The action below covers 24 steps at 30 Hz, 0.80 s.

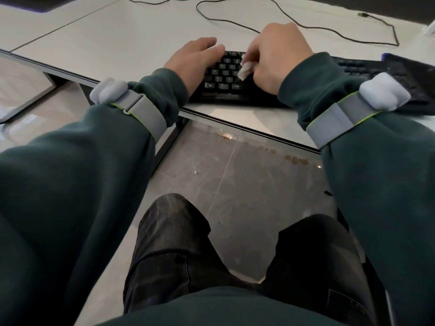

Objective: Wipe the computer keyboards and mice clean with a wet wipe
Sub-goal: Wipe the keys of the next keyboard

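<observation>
Black keyboard (223, 75) lies along the near edge of the bench (117, 31), approx. mid-way. Right grip (280, 55): fingers curled, pinching a crumpled white wet wipe (245, 69) that's pressed onto the keys. Left grip (195, 60): flat, fingers straight, holding nothing, resting on keyboard's left end, just beside the wipe. Thin dark cable (306, 26) loops across bench twd far edge, loose plug end near far-right corner.

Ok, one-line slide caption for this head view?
Right hand presses a bunched wet wipe onto the black keyboard while the left hand rests flat on its left end.
</observation>
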Each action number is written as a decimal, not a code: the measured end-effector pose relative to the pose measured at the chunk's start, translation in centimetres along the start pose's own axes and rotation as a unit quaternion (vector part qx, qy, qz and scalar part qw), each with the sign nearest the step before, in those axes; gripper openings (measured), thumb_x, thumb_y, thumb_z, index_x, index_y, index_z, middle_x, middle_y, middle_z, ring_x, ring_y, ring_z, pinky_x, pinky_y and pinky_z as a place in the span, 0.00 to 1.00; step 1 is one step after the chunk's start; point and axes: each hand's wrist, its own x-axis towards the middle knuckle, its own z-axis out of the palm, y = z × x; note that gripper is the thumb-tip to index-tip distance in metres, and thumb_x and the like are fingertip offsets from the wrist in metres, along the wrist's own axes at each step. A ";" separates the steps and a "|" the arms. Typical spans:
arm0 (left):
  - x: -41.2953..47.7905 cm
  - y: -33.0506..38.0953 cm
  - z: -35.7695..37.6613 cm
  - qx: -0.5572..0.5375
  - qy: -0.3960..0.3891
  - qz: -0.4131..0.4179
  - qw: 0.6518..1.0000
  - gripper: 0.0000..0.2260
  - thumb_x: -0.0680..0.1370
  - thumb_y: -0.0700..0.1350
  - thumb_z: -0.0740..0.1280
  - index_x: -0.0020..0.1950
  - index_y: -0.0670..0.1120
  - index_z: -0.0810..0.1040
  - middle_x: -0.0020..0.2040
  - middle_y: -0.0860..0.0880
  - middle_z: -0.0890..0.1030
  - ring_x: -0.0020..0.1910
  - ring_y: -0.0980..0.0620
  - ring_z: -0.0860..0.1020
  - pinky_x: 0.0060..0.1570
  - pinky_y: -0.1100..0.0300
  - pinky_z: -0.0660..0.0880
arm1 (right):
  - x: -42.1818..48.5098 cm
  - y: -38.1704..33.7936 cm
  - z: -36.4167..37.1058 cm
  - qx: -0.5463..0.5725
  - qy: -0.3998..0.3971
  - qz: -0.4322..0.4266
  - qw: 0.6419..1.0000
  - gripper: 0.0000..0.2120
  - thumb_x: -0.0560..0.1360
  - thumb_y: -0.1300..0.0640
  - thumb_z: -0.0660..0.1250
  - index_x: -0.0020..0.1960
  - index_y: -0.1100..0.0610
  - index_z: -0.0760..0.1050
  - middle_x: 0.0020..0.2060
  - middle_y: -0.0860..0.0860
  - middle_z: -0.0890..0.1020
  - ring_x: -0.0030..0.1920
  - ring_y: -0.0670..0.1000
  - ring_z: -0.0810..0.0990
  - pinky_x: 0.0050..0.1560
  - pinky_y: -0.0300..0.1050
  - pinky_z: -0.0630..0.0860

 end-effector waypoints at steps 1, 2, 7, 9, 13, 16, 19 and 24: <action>-0.1 0.0 0.0 0.005 0.000 0.001 1.000 0.28 0.79 0.61 0.60 0.76 0.50 0.70 0.73 0.53 0.72 0.70 0.55 0.70 0.73 0.56 0.64 | 0.1 0.5 0.1 0.006 0.015 0.006 1.000 0.11 0.74 0.59 0.63 0.48 0.52 0.84 0.39 0.49 0.81 0.47 0.55 0.80 0.50 0.44 0.79; -0.1 0.1 0.0 0.006 0.000 0.002 1.000 0.28 0.78 0.61 0.60 0.76 0.50 0.70 0.73 0.53 0.72 0.70 0.55 0.70 0.73 0.56 0.64 | 0.3 1.2 0.1 0.012 0.034 0.021 0.999 0.09 0.73 0.57 0.64 0.47 0.52 0.84 0.41 0.51 0.83 0.45 0.55 0.79 0.48 0.43 0.78; -0.3 0.4 0.1 0.004 0.000 -0.002 1.000 0.29 0.76 0.62 0.60 0.75 0.50 0.71 0.72 0.53 0.73 0.69 0.55 0.71 0.73 0.54 0.65 | 0.6 1.5 1.2 0.022 0.064 0.045 0.997 0.08 0.75 0.56 0.64 0.47 0.53 0.83 0.44 0.54 0.82 0.45 0.55 0.78 0.44 0.39 0.71; -0.4 0.4 -0.1 -0.005 0.007 -0.008 1.000 0.30 0.75 0.63 0.61 0.74 0.51 0.72 0.70 0.53 0.74 0.68 0.55 0.72 0.72 0.54 0.67 | 0.4 0.2 1.2 0.079 0.052 0.021 0.995 0.07 0.74 0.56 0.65 0.47 0.52 0.83 0.41 0.51 0.82 0.43 0.51 0.79 0.42 0.38 0.74; -0.7 0.5 -0.2 -0.012 0.007 -0.009 1.000 0.31 0.73 0.63 0.61 0.73 0.51 0.73 0.68 0.53 0.76 0.66 0.56 0.74 0.71 0.54 0.68 | -0.1 0.6 0.3 0.069 0.007 -0.005 0.998 0.04 0.73 0.51 0.71 0.45 0.52 0.82 0.39 0.50 0.83 0.44 0.51 0.81 0.48 0.40 0.77; -0.7 0.7 -0.1 -0.009 0.005 -0.006 1.000 0.29 0.75 0.62 0.61 0.73 0.51 0.74 0.68 0.54 0.76 0.65 0.56 0.74 0.70 0.54 0.69 | 0.9 2.7 0.0 -0.040 0.052 0.057 0.996 0.11 0.75 0.52 0.69 0.50 0.59 0.81 0.46 0.57 0.83 0.51 0.58 0.81 0.53 0.47 0.77; -0.6 0.8 0.0 -0.001 0.005 -0.001 1.000 0.28 0.75 0.62 0.60 0.71 0.50 0.75 0.67 0.55 0.77 0.64 0.56 0.75 0.70 0.55 0.69 | 1.3 2.4 0.4 -0.044 0.057 0.087 0.994 0.15 0.75 0.49 0.71 0.53 0.60 0.81 0.49 0.56 0.83 0.55 0.58 0.79 0.58 0.48 0.77; -1.0 0.9 0.0 -0.014 0.014 -0.007 1.000 0.28 0.74 0.62 0.61 0.70 0.50 0.76 0.65 0.54 0.78 0.63 0.57 0.76 0.68 0.57 0.70 | 0.5 1.5 0.3 0.046 -0.019 0.025 0.998 0.08 0.75 0.52 0.71 0.52 0.52 0.85 0.52 0.48 0.84 0.55 0.51 0.80 0.60 0.42 0.75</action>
